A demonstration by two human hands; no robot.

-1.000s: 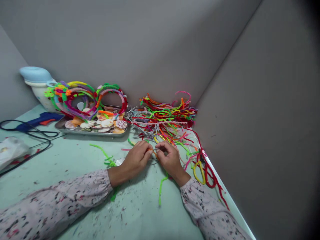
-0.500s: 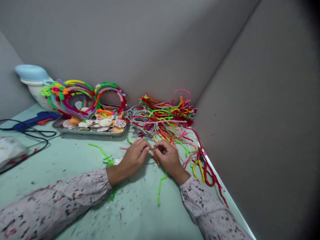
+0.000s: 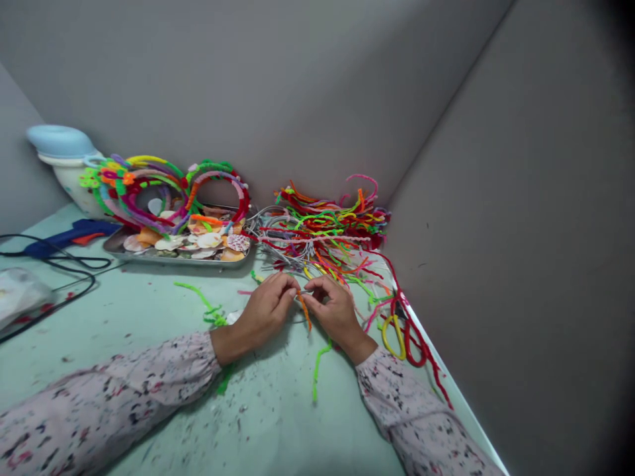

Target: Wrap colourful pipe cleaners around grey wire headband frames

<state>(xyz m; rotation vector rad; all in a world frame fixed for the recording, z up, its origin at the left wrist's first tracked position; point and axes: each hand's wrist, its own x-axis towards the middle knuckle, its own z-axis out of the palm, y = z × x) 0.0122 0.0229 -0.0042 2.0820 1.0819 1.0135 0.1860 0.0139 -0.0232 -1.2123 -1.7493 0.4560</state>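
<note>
My left hand (image 3: 268, 309) is closed in a pinch at the top of an orange pipe cleaner (image 3: 304, 313), whose loose end hangs down between my hands. Facing it, my right hand (image 3: 335, 316) pinches a thin grey wire hoop (image 3: 297, 322), mostly hidden behind the fingers. The pipe cleaner appears to cross the hoop at my fingertips. Below my right wrist lies a bright green pipe cleaner (image 3: 317, 373). Left of my left hand is a knotted green pipe cleaner (image 3: 214, 316).
A metal tray (image 3: 198, 262) holds seashells (image 3: 208, 241) and colourful wrapped headbands (image 3: 218, 175). Right of it spreads a heap of pipe cleaners (image 3: 327, 225) and grey wires. Scissors (image 3: 394, 337) lie near the table's right edge. A blue glue gun (image 3: 69, 238) with black cord is left.
The orange pipe cleaner's free end has swung slightly left and hangs a little lower. Both hands stay in nearly the same place, pinching.
</note>
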